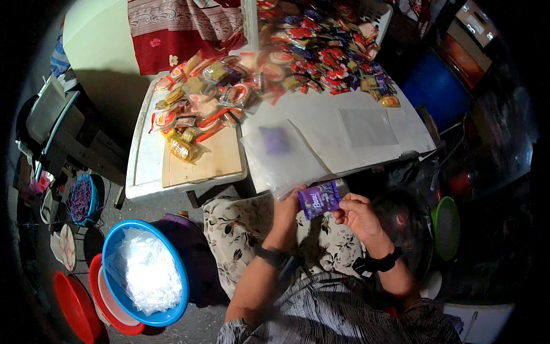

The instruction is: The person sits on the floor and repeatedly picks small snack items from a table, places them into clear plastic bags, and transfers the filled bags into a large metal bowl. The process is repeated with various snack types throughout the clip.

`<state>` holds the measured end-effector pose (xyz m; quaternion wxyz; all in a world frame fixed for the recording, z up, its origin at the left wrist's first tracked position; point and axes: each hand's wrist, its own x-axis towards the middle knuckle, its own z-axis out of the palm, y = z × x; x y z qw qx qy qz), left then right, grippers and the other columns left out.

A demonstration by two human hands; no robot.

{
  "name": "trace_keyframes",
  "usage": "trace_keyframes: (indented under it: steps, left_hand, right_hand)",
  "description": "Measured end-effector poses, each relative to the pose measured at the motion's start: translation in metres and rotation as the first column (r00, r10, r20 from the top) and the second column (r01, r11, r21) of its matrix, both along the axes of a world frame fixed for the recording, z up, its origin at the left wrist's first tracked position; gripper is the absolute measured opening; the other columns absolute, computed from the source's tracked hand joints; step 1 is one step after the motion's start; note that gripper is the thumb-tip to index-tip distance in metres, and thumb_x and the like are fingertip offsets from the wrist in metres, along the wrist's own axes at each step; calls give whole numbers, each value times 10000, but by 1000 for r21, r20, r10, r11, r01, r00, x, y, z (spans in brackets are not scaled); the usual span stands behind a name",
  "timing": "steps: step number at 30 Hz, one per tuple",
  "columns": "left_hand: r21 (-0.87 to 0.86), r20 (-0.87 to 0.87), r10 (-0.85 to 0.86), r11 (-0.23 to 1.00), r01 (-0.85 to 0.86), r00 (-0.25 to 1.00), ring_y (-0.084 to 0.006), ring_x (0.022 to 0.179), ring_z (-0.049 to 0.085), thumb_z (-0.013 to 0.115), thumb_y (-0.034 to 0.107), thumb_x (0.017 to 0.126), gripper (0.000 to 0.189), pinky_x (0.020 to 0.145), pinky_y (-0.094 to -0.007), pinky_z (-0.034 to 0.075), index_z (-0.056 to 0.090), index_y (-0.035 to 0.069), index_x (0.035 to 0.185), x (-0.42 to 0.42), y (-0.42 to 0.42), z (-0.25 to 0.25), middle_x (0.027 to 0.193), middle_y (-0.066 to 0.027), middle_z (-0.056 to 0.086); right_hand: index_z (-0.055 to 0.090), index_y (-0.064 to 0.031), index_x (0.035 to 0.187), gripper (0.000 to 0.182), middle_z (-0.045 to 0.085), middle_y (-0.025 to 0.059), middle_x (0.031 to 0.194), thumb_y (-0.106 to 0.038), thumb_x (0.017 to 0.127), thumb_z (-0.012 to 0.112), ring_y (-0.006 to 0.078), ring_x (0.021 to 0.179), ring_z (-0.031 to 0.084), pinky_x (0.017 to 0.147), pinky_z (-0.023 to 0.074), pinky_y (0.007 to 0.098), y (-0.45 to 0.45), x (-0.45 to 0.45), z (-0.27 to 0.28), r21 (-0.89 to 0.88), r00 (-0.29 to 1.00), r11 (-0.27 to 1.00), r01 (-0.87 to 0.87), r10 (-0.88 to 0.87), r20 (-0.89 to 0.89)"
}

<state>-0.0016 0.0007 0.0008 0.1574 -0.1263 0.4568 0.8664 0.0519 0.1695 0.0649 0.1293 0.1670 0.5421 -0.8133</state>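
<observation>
My right hand [357, 217] pinches the right edge of a small purple snack packet [319, 200] between thumb and fingers, above my lap. My left hand [287, 205] grips the near end of a large clear plastic bag [285, 165] that lies over the table's front edge. Through the bag's film a blurred purple packet [274, 140] shows. The held packet's left end comes close to my left fingers; whether they touch it I cannot tell. To the right, another flat clear bag [368, 127] rests on the white table [318, 116].
Wrapped snacks [206, 94] spread over the table's left, partly on a wooden board [206, 165]. A larger heap of packets [322, 51] covers the back right. Left of my knees, a blue basin [182, 275] holds clear plastic bags [150, 271]. Red basins [77, 305] stand beyond it.
</observation>
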Motion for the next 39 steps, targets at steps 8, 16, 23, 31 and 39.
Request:
trace_keyframes:
  steps: [8, 16, 23, 31, 39]
  left_hand:
    - [-34, -95, -22, 999, 19, 995, -118, 680, 534, 516, 103, 841, 140, 597, -237, 419, 603, 10, 899, -3, 1, -5, 812, -38, 595]
    - [-70, -79, -30, 997, 24, 996, -91, 663, 491, 533, 100, 831, 87, 550, -226, 371, 568, 32, 873, -2, -3, -17, 800, -4, 558]
    - [-1, -53, -10, 1000, 10, 999, -103, 634, 504, 498, 86, 839, 73, 533, -226, 379, 549, 40, 866, 2, -2, 10, 764, -9, 537]
    - [-29, 30, 11, 1000, -11, 999, -93, 665, 481, 511, 133, 850, 126, 570, -233, 369, 583, 41, 897, 1, -5, 2, 788, 4, 548]
    - [-146, -90, -198, 972, 183, 976, -120, 726, 530, 564, 271, 815, 302, 604, -228, 382, 591, 20, 982, 4, -22, 11, 831, -26, 591]
  right_hand:
    - [555, -44, 805, 58, 622, 90, 821, -89, 820, 588, 167, 719, 595, 660, 504, 309, -23, -9, -25, -141, 982, 973, 180, -187, -34]
    - [582, -39, 845, 135, 525, -15, 719, -171, 875, 576, 63, 627, 451, 589, 374, 213, -66, -18, -36, 60, 983, 982, 179, -175, -63]
    - [588, -38, 729, 272, 538, -22, 653, -290, 830, 607, 53, 586, 453, 531, 367, 215, -68, -37, -35, 281, 984, 956, 83, -33, -178]
    - [560, 8, 656, 311, 504, 8, 537, -244, 839, 579, 74, 533, 450, 503, 385, 250, -79, -61, -43, 558, 960, 824, 99, 70, -272]
    - [564, 29, 738, 222, 519, -3, 613, -147, 869, 530, 55, 583, 457, 512, 382, 237, -52, -40, -42, 612, 889, 780, 128, 183, -420]
